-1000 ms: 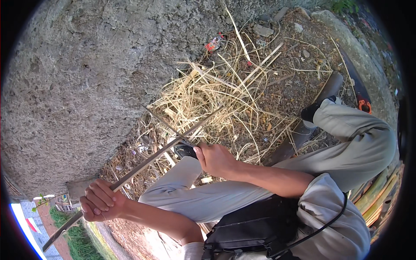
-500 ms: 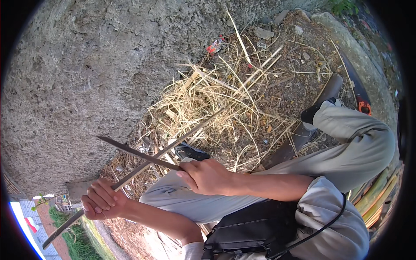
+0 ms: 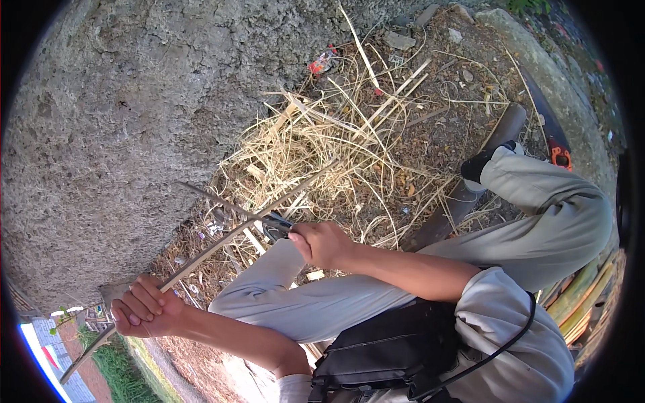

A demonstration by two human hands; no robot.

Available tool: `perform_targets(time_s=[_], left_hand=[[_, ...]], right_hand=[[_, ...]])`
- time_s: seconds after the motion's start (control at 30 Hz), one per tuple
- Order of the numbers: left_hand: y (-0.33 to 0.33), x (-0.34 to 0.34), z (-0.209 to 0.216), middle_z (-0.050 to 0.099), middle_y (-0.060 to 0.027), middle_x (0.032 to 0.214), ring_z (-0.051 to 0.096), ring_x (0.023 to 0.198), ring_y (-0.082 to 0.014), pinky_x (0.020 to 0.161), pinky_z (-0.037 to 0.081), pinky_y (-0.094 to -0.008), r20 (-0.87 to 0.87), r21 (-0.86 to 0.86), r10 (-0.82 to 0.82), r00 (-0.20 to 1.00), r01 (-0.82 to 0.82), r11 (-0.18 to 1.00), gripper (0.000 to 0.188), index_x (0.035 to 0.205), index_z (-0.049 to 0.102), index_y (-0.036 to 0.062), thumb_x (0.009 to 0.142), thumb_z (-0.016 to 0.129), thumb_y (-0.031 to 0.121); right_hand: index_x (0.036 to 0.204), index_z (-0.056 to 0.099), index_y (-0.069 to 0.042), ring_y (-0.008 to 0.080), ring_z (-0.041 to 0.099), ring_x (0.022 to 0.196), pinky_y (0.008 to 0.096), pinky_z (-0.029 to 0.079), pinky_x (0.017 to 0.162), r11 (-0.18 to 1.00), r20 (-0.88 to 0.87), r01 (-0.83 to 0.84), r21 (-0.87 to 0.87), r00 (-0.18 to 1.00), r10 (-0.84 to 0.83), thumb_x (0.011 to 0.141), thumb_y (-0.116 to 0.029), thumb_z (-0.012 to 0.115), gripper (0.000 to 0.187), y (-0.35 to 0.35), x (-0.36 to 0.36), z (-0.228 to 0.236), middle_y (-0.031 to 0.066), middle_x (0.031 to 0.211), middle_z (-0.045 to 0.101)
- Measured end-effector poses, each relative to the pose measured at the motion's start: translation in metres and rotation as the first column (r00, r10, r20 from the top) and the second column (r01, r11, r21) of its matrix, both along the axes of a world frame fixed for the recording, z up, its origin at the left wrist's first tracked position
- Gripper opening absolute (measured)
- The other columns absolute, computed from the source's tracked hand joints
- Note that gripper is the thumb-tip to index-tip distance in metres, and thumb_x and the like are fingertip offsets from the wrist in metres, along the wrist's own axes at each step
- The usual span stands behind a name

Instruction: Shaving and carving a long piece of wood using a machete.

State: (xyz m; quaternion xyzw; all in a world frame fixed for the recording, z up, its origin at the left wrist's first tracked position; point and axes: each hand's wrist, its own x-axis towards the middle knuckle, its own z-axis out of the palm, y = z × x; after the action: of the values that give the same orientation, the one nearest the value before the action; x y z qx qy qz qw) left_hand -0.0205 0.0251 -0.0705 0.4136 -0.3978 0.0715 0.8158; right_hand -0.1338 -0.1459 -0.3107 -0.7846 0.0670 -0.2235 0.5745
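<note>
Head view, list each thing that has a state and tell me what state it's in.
Left hand: closed around the long stick.
Right hand: closed on a blade set against the stick.
Long stick: held slanted, off the ground.
Straw pile: loose, scattered on the dirt.
Black bag: on the lap.

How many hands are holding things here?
2. The left hand grips the long thin stick low at the left; the right hand near the middle holds a dark blade against that stick.

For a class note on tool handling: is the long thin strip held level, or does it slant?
Slanted. The strip rises from the left hand low down toward the right hand, which holds a blade across it.
</note>
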Motion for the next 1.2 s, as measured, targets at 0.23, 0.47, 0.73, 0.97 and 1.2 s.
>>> perform_targets(time_s=[0.23,0.47,0.73,0.97,1.2], left_hand=[[-0.008,0.008,-0.011,0.028,0.0045,0.039,0.021,0.030,-0.0068,0.032,0.026,-0.0234,-0.049,-0.024,0.125,0.991,-0.127,0.992,0.038,0.057,0.036,0.0168,0.094,0.042,0.017],[-0.001,0.004,0.000,0.028,0.0044,0.039,0.022,0.031,-0.0060,0.032,0.026,-0.0223,-0.040,-0.032,0.097,0.994,-0.098,0.995,0.037,0.057,0.035,0.0170,0.093,0.044,0.016],[-0.001,0.030,-0.016,0.026,0.0053,0.042,0.019,0.034,-0.0049,0.033,0.023,-0.0217,-0.239,-0.056,0.466,0.852,-0.491,0.869,0.038,0.058,0.033,0.0182,0.091,0.051,0.014],[-0.005,0.008,-0.014,0.025,0.0052,0.041,0.019,0.033,-0.0054,0.033,0.025,-0.0221,-0.130,-0.049,0.271,0.954,-0.279,0.959,0.037,0.058,0.034,0.0182,0.093,0.044,0.016],[-0.010,0.013,-0.014,0.024,0.0050,0.045,0.021,0.037,-0.0063,0.035,0.023,-0.0235,-0.171,-0.030,0.420,0.891,-0.431,0.902,0.036,0.060,0.032,0.0179,0.092,0.049,0.015]], right_hand=[[0.078,0.058,0.004,0.0416,0.056,0.048,0.0477,0.049,0.049,0.994,-0.280,0.062,-0.093,0.956,-0.086,0.098,-0.026,0.040,0.040,-0.025,0.008,-0.047,0.0232,0.051,0.054],[0.080,0.059,0.000,0.0415,0.058,0.051,0.0477,0.048,0.049,0.999,0.071,0.000,-0.048,0.997,0.004,0.097,-0.026,0.042,0.036,-0.005,0.004,-0.018,0.0226,0.059,0.058],[0.076,0.058,0.002,0.0410,0.058,0.049,0.0474,0.048,0.047,0.994,-0.271,0.004,-0.107,0.962,-0.033,0.098,-0.029,0.040,0.043,-0.012,0.003,-0.026,0.0228,0.053,0.056],[0.081,0.056,0.001,0.0396,0.059,0.049,0.0465,0.049,0.047,0.977,-0.116,-0.132,-0.168,0.987,0.113,0.099,-0.030,0.040,0.039,-0.002,0.002,0.038,0.0191,0.055,0.057],[0.068,0.059,0.002,0.0378,0.059,0.048,0.0466,0.050,0.047,0.989,-0.310,0.045,-0.140,0.947,-0.087,0.099,-0.027,0.036,0.048,-0.043,0.014,-0.046,0.0206,0.052,0.056]])
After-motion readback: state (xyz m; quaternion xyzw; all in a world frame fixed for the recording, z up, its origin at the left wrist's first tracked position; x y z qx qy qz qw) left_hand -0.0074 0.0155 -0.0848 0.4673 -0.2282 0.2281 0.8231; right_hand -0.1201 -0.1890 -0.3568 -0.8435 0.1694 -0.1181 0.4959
